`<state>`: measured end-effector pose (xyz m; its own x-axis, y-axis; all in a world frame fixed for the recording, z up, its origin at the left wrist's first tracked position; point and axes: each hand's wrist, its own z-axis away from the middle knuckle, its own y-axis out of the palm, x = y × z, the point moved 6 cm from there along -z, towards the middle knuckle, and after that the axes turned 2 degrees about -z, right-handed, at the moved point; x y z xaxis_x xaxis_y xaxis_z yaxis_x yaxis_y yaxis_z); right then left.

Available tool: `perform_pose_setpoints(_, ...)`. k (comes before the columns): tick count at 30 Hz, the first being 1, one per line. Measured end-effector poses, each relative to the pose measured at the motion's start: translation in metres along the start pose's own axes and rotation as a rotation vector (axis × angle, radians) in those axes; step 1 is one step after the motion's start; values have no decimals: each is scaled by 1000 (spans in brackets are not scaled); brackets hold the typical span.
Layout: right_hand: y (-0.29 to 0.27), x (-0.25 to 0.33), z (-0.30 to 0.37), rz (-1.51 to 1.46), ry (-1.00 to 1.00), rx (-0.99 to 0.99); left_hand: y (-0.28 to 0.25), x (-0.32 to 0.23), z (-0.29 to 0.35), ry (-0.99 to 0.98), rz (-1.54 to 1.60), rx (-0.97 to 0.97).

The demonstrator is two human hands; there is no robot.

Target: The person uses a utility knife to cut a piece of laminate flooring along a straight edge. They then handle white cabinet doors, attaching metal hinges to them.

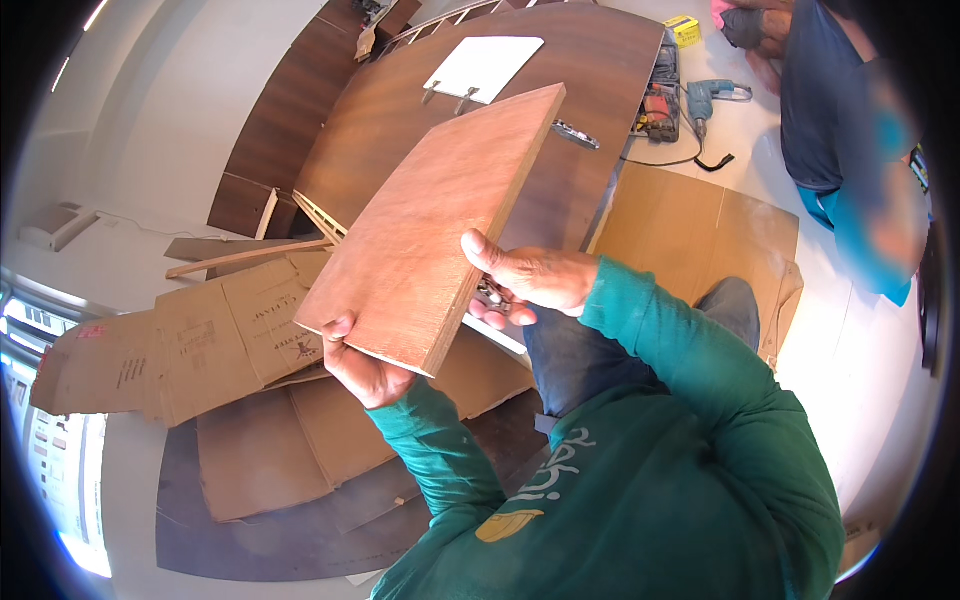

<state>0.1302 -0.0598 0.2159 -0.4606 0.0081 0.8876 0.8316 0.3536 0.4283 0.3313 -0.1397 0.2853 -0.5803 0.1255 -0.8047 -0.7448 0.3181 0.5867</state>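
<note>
A reddish-brown wooden board (430, 220) is held up tilted in front of me, its broad face toward me. My left hand (362, 368) grips the near left corner, thumb on the face and the other fingers hidden behind. My right hand (535, 280) is closed at the right edge, thumb pressed on the board. Beneath that thumb, a metal cabinet hinge (490, 293) shows against the curled fingers. A second metal hinge (577, 135) juts out past the board's far right edge.
Behind lies a large dark brown panel (590, 60) bearing a white panel (485, 65) with two hinges. Cardboard sheets (235, 335) spread at left, another (700, 220) at right. A corded drill (705, 98) and toolbox (660, 110) stand far right, near another person (820, 110).
</note>
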Motion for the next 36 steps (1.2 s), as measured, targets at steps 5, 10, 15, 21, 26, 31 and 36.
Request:
perform_pose_setpoints(5,-9,14,29,168,225,-120,8,9,2,13,33,10)
perform_pose_setpoints(10,-33,22,54,460,445,-308,21,15,2,77,14,5)
perform_pose_setpoints(15,-55,18,59,579,401,-348,5,28,-9,101,15,-103)
perform_pose_setpoints(21,-99,-24,61,-70,357,-481,5,51,-4,122,-31,-99)
perform_pose_setpoints(26,-89,-27,46,-513,33,-709,-25,92,23,116,-167,3)
perform_pose_setpoints(31,-134,-69,64,-641,-10,-721,17,127,74,-30,-397,139)
perform_pose_setpoints(36,-183,-68,76,-396,-161,-864,-68,96,37,-580,-688,777)
